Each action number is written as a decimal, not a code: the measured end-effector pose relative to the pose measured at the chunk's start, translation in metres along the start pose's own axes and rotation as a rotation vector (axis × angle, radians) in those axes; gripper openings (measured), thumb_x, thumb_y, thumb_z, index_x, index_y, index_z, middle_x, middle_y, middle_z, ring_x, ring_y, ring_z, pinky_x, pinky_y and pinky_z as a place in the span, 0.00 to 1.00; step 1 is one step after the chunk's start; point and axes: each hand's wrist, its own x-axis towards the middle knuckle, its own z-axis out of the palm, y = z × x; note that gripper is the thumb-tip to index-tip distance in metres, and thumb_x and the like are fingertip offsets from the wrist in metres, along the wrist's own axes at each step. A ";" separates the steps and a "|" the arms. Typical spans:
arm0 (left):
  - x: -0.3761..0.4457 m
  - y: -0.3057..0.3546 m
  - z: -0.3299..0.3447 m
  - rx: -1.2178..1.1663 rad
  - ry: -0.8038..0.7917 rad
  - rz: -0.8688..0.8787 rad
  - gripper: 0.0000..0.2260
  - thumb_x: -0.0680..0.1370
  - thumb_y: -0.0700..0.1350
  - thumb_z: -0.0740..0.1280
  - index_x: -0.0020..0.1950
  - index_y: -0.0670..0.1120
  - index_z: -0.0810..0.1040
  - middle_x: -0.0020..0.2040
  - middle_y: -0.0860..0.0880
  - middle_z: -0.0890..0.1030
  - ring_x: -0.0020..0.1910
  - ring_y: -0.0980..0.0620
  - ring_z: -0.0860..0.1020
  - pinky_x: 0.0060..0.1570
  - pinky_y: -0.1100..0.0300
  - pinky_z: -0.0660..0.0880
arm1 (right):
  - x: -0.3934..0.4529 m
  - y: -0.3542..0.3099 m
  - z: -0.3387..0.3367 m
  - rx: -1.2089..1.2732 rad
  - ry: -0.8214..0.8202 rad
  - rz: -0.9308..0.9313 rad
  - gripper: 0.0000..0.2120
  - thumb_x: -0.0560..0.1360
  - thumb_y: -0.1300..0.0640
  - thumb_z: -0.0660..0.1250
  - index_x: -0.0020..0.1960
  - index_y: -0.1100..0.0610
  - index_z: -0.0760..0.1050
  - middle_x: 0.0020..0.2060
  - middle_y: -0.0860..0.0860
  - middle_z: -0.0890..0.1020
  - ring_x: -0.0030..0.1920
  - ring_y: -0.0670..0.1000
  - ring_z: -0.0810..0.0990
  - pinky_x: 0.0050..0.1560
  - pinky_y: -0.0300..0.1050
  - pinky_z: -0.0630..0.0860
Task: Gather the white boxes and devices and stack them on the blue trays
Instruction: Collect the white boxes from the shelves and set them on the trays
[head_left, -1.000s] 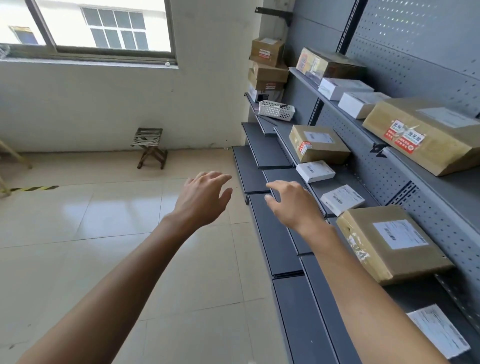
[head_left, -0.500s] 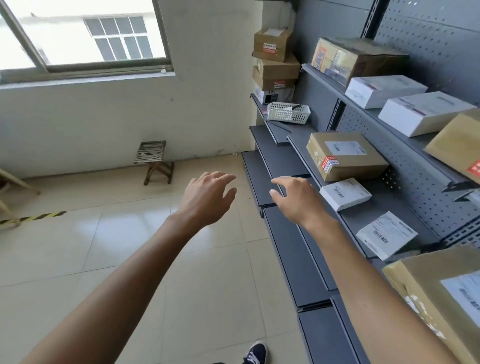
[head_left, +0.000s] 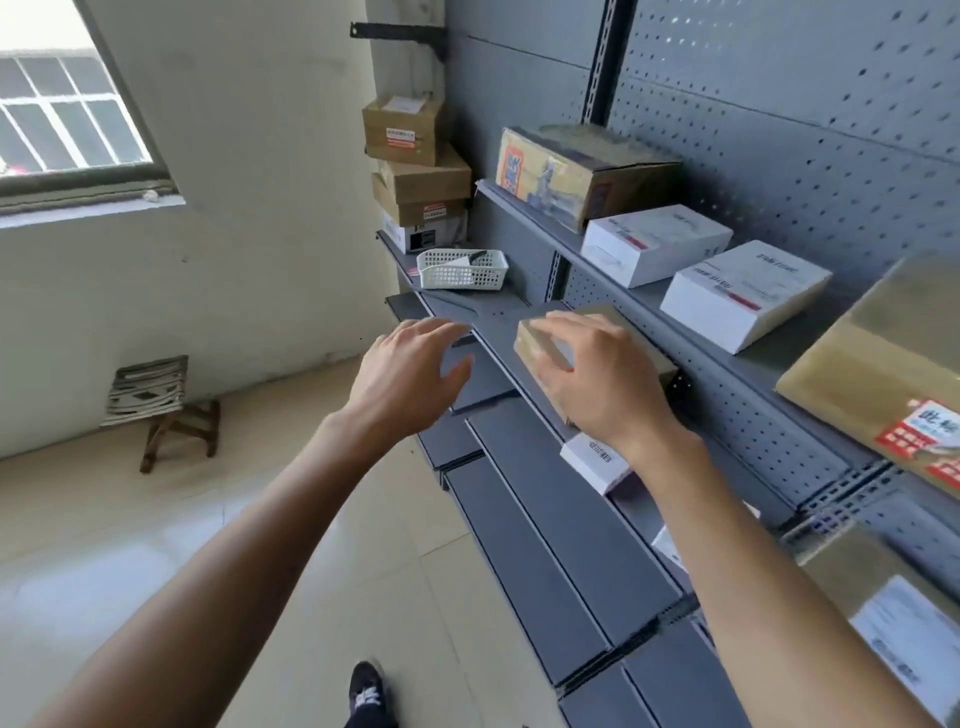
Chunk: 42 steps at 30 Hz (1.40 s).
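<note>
Two white boxes (head_left: 655, 243) (head_left: 743, 292) lie side by side on the upper grey shelf (head_left: 524, 205). A smaller white box (head_left: 592, 460) sits on the middle shelf (head_left: 493, 312), partly hidden behind my right wrist. My right hand (head_left: 597, 379) hovers with spread fingers over a brown cardboard box (head_left: 535, 338) on that shelf; contact is unclear. My left hand (head_left: 410, 374) is raised to its left, fingers relaxed and holding nothing. No blue trays are in view.
Stacked cardboard boxes (head_left: 415, 171) and a white mesh basket (head_left: 462, 269) stand at the shelf's far end. Large brown parcels (head_left: 883, 364) (head_left: 587, 171) share the upper shelf. A small wooden stool (head_left: 156, 405) stands by the wall on the tiled floor. My shoe (head_left: 366, 696) shows below.
I have stepped closer to the shelving and the view has swung right. Both hands have risen and moved forward; the right one now covers the brown box.
</note>
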 end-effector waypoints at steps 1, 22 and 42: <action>0.018 0.002 0.001 -0.024 0.009 0.032 0.19 0.81 0.53 0.64 0.73 0.53 0.75 0.71 0.54 0.76 0.69 0.49 0.73 0.63 0.49 0.73 | 0.006 0.004 -0.005 -0.012 0.033 0.007 0.16 0.80 0.52 0.67 0.66 0.54 0.80 0.63 0.50 0.82 0.65 0.54 0.77 0.64 0.52 0.75; 0.248 0.083 0.082 -0.301 -0.029 0.716 0.23 0.80 0.61 0.61 0.73 0.55 0.72 0.74 0.51 0.72 0.76 0.45 0.64 0.69 0.43 0.65 | 0.058 0.077 -0.015 -0.637 0.339 0.805 0.24 0.75 0.37 0.59 0.67 0.45 0.76 0.72 0.47 0.73 0.74 0.55 0.65 0.67 0.66 0.64; 0.240 0.068 0.103 -0.480 -0.104 0.698 0.21 0.75 0.52 0.71 0.69 0.53 0.78 0.72 0.51 0.76 0.76 0.34 0.61 0.56 0.34 0.74 | 0.063 0.090 0.031 -0.675 0.578 0.880 0.25 0.72 0.42 0.68 0.63 0.55 0.73 0.69 0.51 0.74 0.71 0.59 0.68 0.50 0.61 0.77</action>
